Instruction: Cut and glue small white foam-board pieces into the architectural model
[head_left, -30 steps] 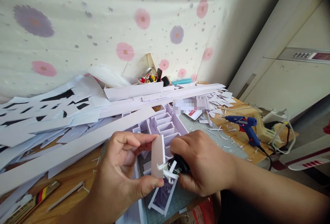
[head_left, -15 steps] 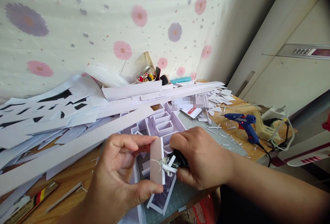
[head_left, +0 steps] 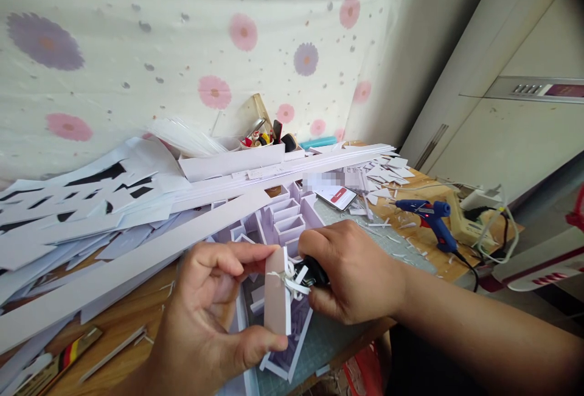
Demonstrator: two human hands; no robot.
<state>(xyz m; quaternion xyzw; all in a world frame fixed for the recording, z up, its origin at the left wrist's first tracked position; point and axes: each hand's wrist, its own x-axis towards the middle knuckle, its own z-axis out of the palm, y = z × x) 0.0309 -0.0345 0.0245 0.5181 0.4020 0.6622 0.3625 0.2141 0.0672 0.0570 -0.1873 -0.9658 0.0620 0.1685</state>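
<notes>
Pinched between the thumb and fingers of my left hand (head_left: 223, 311) is a small white board piece (head_left: 276, 292), held upright. My right hand (head_left: 349, 274) is wrapped round a black-handled tool (head_left: 314, 271), whose working end is hidden behind curled white shavings (head_left: 294, 280) at the board's right edge. Beneath both hands lies a white model with box-like compartments (head_left: 287, 225), resting on a green cutting mat (head_left: 328, 335).
A long white strip (head_left: 137, 256) crosses the left side, beside cut sheets (head_left: 91, 201). A phone (head_left: 335, 194), scraps (head_left: 387, 171), a blue glue gun (head_left: 429, 216) and a power strip (head_left: 469, 219) lie behind and right. A tool holder (head_left: 232, 162) stands at the back.
The shavings and my right hand have moved slightly up along the board's edge. My left hand still holds the board, and the whole view has shifted a little.
</notes>
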